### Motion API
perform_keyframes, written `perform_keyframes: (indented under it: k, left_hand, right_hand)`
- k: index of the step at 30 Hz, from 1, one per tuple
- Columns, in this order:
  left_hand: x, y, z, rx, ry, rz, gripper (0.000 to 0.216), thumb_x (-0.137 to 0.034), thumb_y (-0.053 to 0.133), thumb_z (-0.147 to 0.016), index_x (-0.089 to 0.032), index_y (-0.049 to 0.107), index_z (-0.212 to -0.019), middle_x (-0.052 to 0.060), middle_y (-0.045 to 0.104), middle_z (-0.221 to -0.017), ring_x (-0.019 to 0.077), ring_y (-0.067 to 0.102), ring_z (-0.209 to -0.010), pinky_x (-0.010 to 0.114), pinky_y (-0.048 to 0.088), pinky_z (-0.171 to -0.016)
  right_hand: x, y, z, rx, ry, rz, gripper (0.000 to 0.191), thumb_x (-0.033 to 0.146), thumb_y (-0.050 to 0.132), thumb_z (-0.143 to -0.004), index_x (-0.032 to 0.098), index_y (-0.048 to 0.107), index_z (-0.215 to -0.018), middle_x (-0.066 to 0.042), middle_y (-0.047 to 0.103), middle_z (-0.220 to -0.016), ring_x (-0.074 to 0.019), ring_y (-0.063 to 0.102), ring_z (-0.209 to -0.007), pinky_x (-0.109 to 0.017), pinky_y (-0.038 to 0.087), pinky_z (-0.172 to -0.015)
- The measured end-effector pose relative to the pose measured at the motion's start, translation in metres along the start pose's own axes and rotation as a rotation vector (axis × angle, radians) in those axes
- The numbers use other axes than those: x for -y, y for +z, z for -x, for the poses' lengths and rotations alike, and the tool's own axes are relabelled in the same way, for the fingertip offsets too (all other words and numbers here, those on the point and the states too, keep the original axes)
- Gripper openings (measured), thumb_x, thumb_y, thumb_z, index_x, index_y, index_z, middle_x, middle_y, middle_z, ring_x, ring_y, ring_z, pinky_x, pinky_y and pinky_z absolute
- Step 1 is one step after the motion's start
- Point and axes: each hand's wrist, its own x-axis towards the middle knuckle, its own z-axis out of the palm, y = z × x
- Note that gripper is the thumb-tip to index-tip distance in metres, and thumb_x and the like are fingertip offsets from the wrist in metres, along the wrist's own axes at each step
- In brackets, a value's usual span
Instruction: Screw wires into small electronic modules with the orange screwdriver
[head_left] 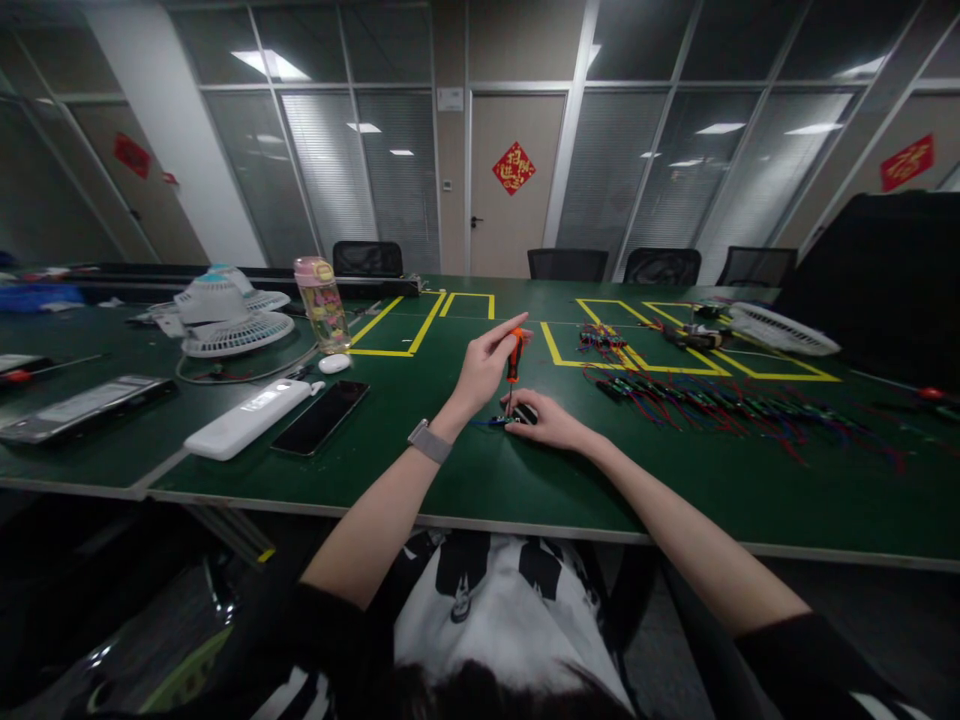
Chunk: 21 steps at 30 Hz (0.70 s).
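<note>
My left hand (480, 370) is closed around a small screwdriver (514, 358) with an orange and black handle, its index finger reaching up over the handle's top. The screwdriver stands nearly upright, and its tip meets a small green circuit board (511, 420) low on the table. Fingers and thumb of my right hand (549, 422) pinch that board from the right, covering part of it. A blue wire (486, 422) runs out from the board's left side.
Many similar boards with red and blue wires (697, 398) lie in a row to the right. Beyond are yellow tape outlines (551, 345). On the left are a phone (321, 417), a white power bank (246, 420), a bottle (322, 305) and a white fan (236, 328).
</note>
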Motion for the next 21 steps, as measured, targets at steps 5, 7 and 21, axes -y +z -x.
perform_keyframes:
  k: [5, 7, 21]
  left_hand:
    - [0.0011, -0.0005, 0.0006, -0.079, 0.048, -0.14, 0.029, -0.024, 0.06, -0.082, -0.02, 0.067, -0.11, 0.007, 0.06, -0.106, 0.0151, 0.058, -0.097, 0.028, 0.046, -0.088]
    - [0.0014, -0.0005, 0.0005, -0.054, 0.05, -0.126, 0.029, -0.022, 0.055, -0.085, -0.021, 0.066, -0.112, 0.006, 0.059, -0.111, 0.0146, 0.056, -0.102, 0.027, 0.045, -0.09]
    - [0.0028, 0.0015, 0.0015, 0.071, 0.019, 0.033, 0.033, -0.024, 0.046, -0.091, -0.02, 0.06, -0.121, 0.008, 0.065, -0.103, 0.0154, 0.062, -0.094, 0.029, 0.051, -0.08]
  right_hand:
    - [0.0002, 0.0004, -0.0001, -0.006, 0.002, -0.018, 0.013, 0.026, 0.065, -0.075, 0.019, 0.058, -0.084, -0.008, 0.064, -0.105, -0.0238, 0.058, -0.104, -0.042, 0.043, -0.094]
    - [0.0001, 0.0005, -0.0001, -0.01, 0.006, -0.02, 0.012, 0.026, 0.064, -0.076, 0.019, 0.058, -0.083, -0.009, 0.064, -0.106, -0.0239, 0.058, -0.105, -0.042, 0.043, -0.094]
    - [-0.0018, 0.0018, -0.0003, -0.019, -0.002, -0.028, 0.01, 0.026, 0.063, -0.077, 0.018, 0.056, -0.081, -0.009, 0.065, -0.103, -0.024, 0.059, -0.106, -0.041, 0.043, -0.093]
